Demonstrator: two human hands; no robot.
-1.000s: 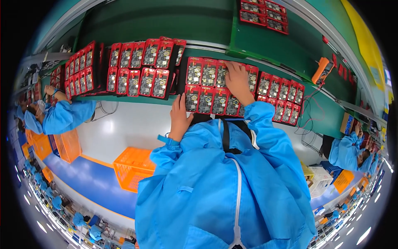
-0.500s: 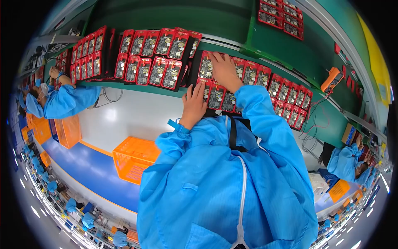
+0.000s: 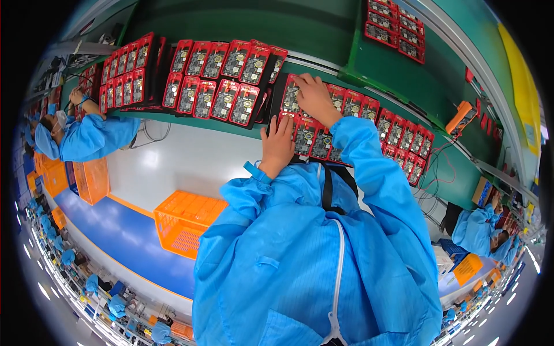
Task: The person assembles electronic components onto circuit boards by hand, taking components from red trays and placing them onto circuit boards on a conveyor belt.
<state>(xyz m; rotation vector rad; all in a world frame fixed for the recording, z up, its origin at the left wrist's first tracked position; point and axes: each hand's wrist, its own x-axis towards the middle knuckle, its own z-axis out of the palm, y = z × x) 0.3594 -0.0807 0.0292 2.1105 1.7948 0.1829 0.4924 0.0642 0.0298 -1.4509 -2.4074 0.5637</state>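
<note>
Black trays hold rows of red-framed cases with circuit boards, on the green workbench in front of me. My right hand (image 3: pixel 317 99) lies over the top row of the middle tray. Its fingertips touch the upper part of the leftmost case (image 3: pixel 290 99), and the palm hides part of the neighbouring case. Below and to the left, my left hand (image 3: pixel 278 144) rests with fingers stretched and apart at the left end of the lower row, partly covering a case there. Beside it a lower-row case (image 3: pixel 304 136) shows its board. I see nothing lifted in either hand.
More filled trays stand left (image 3: pixel 226 102) and right (image 3: pixel 404 138), with others on the raised green shelf (image 3: pixel 381 69). An orange meter (image 3: pixel 461 118) with cables sits at right. Behind my left arm is an orange crate (image 3: pixel 184 225). Co-workers (image 3: pixel 86 135) sit at both sides.
The whole view has shifted slightly, so the trays appear a little further right. Both hands stay on the same cases, with only slight finger movement.
</note>
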